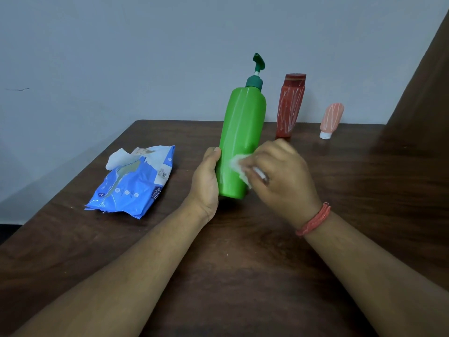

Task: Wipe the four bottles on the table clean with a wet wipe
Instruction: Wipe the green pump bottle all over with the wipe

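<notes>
I'm on the green bottle (pixel 239 142), which stands near the middle of the desk (pixel 267 276). My left hand (pixel 206 181) wraps its lower left side to steady it, and my right hand (pixel 279 171) pinches the wipe (pixel 239 166) against its right side, low on the body. The red bottle (pixel 290 105) and the pink one (pixel 331 119) wait by the far edge, both streaked with white marks, so they look not yet cleaned. I see only three bottles; the fourth may be out of view. The wipe pack (pixel 136 183) lies toward the left edge.
</notes>
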